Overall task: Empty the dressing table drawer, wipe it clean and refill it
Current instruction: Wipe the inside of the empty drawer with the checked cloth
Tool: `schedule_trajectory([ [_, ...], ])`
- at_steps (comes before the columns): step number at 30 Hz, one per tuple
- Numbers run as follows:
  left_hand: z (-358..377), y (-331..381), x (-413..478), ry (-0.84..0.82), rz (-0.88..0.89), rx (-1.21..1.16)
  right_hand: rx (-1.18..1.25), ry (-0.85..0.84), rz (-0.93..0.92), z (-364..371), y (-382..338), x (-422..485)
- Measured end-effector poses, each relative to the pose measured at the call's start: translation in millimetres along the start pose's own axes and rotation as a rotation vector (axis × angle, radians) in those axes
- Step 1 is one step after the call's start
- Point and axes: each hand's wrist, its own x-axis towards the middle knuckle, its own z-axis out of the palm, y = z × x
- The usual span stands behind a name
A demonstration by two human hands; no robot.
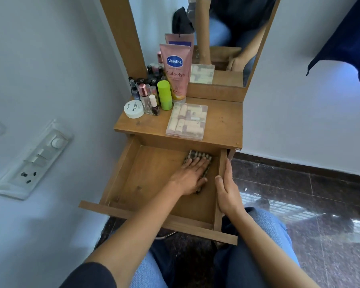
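Observation:
The wooden drawer (133,175) is pulled out, with only a checked cloth (197,155) on its bare floor. My left hand (190,176) lies flat on the cloth in the far right corner, fingers spread. My right hand (227,190) rests on the drawer's right side wall, thumb on the rim. On the tabletop (224,121) stand a pink Vaseline tube (175,69), a green bottle (164,94), a white jar (133,109), several small bottles (147,94) and a clear box of small tubes (186,121).
A mirror (222,34) rises behind the tabletop. The wall on the left carries a switch and socket plate (31,161). Dark glossy floor (299,194) lies to the right. My knees in jeans (264,229) sit under the drawer front.

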Motion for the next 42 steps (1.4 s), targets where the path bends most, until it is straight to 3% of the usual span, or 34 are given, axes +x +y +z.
schedule_trajectory([
  [13,5.2,6.7,21.8,0.102,0.061,-0.207,0.010,-0.010,-0.016,-1.6,-0.7,2.6],
  [17,11.8,16.3,26.2,0.120,-0.013,-0.174,0.009,0.005,-0.021,-0.7,2.2,4.0],
  [27,4.3,12.8,24.9,0.075,0.041,-0.075,0.001,0.004,-0.008,-0.1,2.6,3.4],
  [35,12.5,10.8,22.5,0.095,-0.148,-0.067,-0.010,-0.009,-0.009,-1.6,1.9,1.7],
  [42,5.3,-49.5,-15.6,0.120,-0.305,-0.065,-0.007,-0.020,0.026,-0.2,2.4,0.6],
])
